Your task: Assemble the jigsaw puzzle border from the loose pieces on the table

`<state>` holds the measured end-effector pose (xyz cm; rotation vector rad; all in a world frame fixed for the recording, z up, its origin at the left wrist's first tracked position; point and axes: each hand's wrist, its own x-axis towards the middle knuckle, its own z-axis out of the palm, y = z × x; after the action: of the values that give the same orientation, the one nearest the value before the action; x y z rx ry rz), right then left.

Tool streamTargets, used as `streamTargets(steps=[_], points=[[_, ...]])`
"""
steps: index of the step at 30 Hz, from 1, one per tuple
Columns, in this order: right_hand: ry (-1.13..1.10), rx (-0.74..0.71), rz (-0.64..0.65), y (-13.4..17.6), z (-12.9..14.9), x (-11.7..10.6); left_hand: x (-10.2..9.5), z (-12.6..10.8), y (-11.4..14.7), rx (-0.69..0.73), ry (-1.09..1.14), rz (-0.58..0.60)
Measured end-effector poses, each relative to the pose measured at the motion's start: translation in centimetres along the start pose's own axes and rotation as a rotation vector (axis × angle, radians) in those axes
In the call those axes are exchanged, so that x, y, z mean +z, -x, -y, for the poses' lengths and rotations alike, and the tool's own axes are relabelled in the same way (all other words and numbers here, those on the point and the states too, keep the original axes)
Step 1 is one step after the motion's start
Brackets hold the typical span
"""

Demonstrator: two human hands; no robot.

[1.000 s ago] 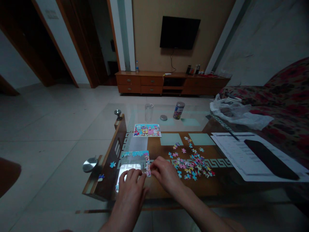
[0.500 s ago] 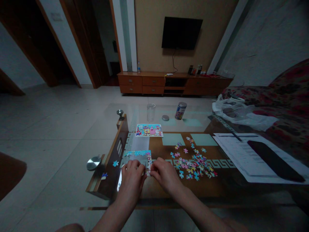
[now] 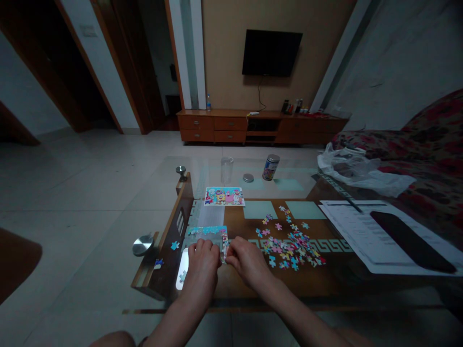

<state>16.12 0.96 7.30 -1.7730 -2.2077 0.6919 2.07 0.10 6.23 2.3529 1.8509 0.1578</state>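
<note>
A partly joined jigsaw puzzle (image 3: 206, 230) lies on the glass table, with a blue top row and a multicoloured right column. My left hand (image 3: 203, 262) rests palm down over its lower part, fingers curled and closed. Its fingertips meet the bottom of the right column, and what they grip is hidden. From the right, my right hand (image 3: 248, 260) pinches at the same lower end, closed on what looks like a jigsaw piece, mostly covered by the fingers. Loose jigsaw pieces (image 3: 289, 246) are heaped right of that hand. Beyond the puzzle lies a colourful cartoon picture card (image 3: 224, 196).
Farther back stand a clear plastic cup (image 3: 227, 170), a round lid (image 3: 248, 178) and a printed tin (image 3: 271, 167). Papers (image 3: 356, 236) with a black phone (image 3: 412, 241) lie at right, near a plastic bag (image 3: 365, 171). Stray blue pieces (image 3: 175, 245) sit at left.
My left hand has shifted slightly right, and more of a white rounded patch with a piece on it shows beside it. My right hand stays nearly in place. The view has tilted slightly.
</note>
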Motion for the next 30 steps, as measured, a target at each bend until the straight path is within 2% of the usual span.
streamTargets(steps=[18,30], points=[[0.022,-0.008,0.01,0.0,-0.2,0.1,-0.6,-0.7,0.2,-0.061,-0.066,0.068],[0.043,-0.001,0.012,0.0,0.0,0.1,-1.4,-1.9,0.3,-0.084,-0.074,0.068]])
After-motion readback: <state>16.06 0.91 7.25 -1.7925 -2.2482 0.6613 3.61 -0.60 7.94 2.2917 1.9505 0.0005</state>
